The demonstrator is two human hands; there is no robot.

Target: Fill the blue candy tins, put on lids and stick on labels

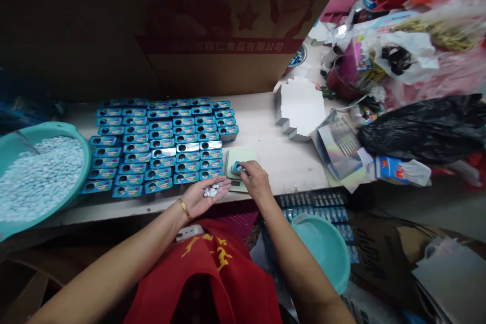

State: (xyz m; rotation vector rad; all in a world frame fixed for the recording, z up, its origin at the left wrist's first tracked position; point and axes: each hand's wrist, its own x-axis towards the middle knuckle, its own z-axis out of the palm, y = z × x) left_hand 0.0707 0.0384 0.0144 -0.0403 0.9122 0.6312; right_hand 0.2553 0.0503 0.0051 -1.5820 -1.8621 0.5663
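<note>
A pale table runs across the middle of the frame, its front edge worn and marked. Blue tins stand in tight rows left of centre, and a turquoise basin of pale mints fills the left edge. A large brown carton walls off the top. At centre, a small scale bears one open tin. The right hand has its fingers drawn together at this tin; whether they grip it or a mint, I cannot tell. The left hand lies palm up just beside the scale, fingers extended, with a few loose mints resting unclasped on it. Right of centre sits a stack of white card. Plastic bags crowd the upper right, a black bag below them. At lower right, a second basin stands beneath table level.
</note>
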